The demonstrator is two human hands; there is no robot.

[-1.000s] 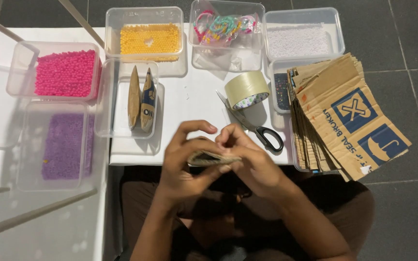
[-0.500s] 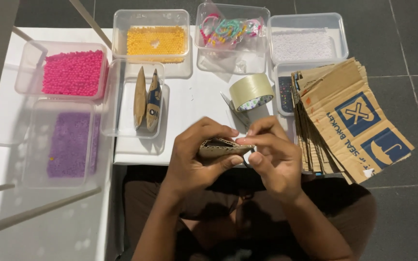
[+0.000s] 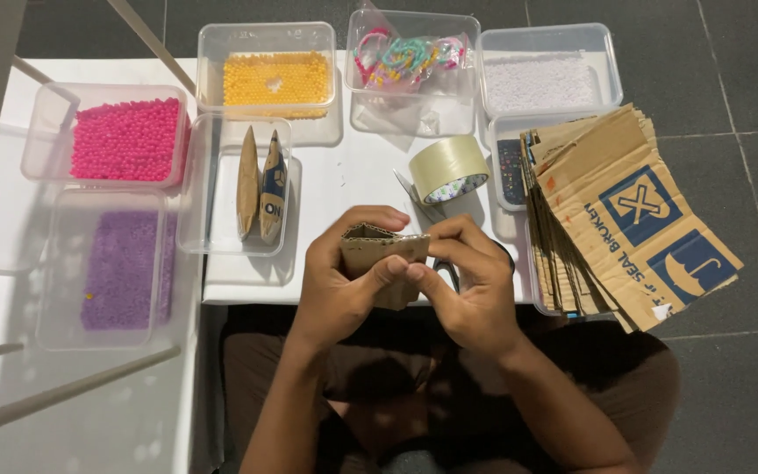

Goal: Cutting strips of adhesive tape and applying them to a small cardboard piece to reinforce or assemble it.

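Cardboard piece point(image 3: 377, 254), brown, corrugated and folded into an open pocket, sits pinched between the left hand point(image 3: 337, 285) and right hand point(image 3: 475, 285), each grip closed on it, just over the near edge of the white bench point(image 3: 344, 175). Left of it, clear tubs hold pink beads point(image 3: 125, 139) and purple beads point(image 3: 125, 268); another holds two folded cardboard boats point(image 3: 261, 184). Beyond it lie yellow beads point(image 3: 276, 81), coloured bands point(image 3: 405, 57) and a tape roll point(image 3: 449, 168). Right of it, flat cardboard sheets point(image 3: 625, 219) are stacked.

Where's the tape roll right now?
In the head view, the tape roll stands on the white table, just beyond the right hand, left of the cardboard stack.
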